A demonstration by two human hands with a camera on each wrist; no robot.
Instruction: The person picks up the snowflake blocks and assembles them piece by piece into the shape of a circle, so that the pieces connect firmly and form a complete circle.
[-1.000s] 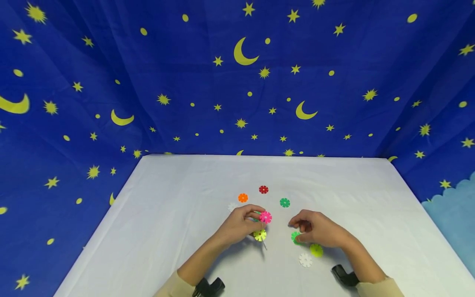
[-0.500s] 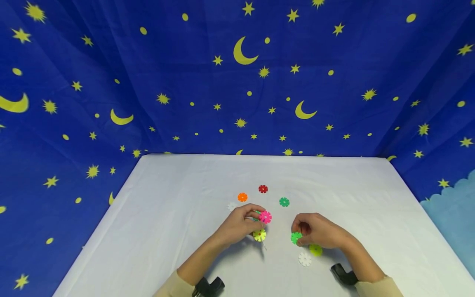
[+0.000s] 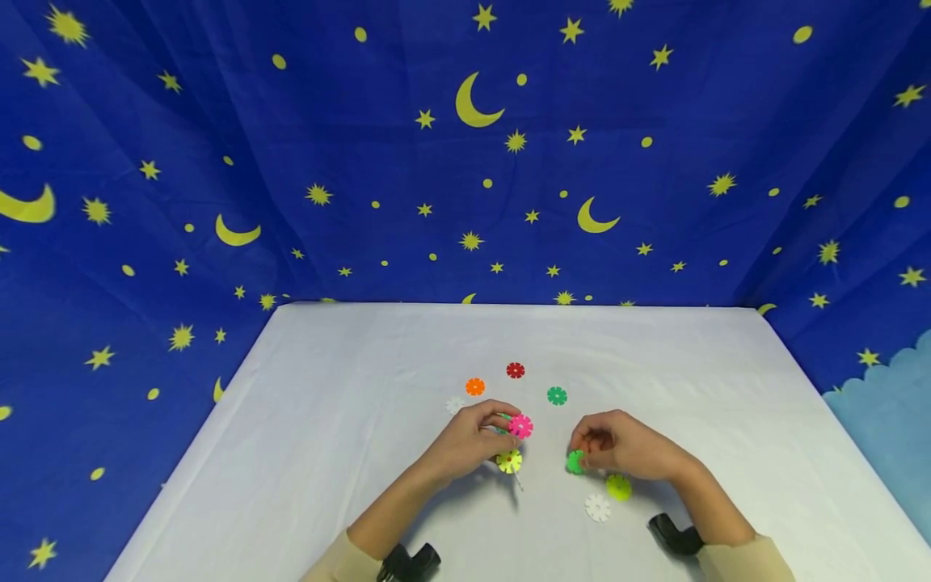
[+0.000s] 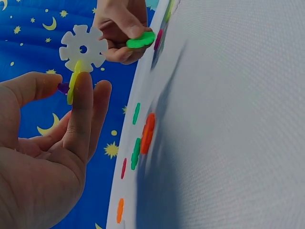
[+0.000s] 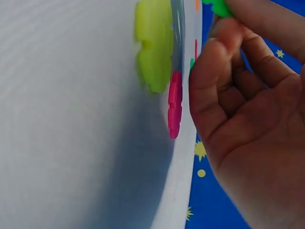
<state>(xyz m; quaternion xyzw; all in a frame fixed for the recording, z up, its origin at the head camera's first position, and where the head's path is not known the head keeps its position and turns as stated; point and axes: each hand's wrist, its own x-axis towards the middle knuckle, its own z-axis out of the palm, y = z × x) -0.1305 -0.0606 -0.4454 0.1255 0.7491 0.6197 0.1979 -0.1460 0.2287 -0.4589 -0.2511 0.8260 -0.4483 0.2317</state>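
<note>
My left hand (image 3: 473, 440) pinches a yellow notched flower disc (image 4: 74, 85) between thumb and fingertips. Slotted onto that disc is a white one (image 4: 83, 47), seen edge-on in the head view, and a small purple piece (image 4: 63, 88) shows by a fingertip. Across from it, my right hand (image 3: 629, 449) grips a bright green flower disc (image 3: 575, 461) by its edge, tilted above the table. A lime yellow disc (image 3: 619, 487) and a white disc (image 3: 598, 508) lie just below the right hand. A pink disc (image 3: 520, 426) shows by the left fingertips in the head view.
Farther back on the white table (image 3: 349, 356) lie a red disc (image 3: 516, 370), an orange disc (image 3: 475, 386), a darker green disc (image 3: 557, 396) and a white disc (image 3: 454, 405). A blue star-and-moon curtain (image 3: 407, 162) surrounds the table's back and sides.
My right fingers have closed on the bright green disc, which is now tilted and shifted slightly left and away from the lime yellow one. My left hand stays in place with its joined discs.
</note>
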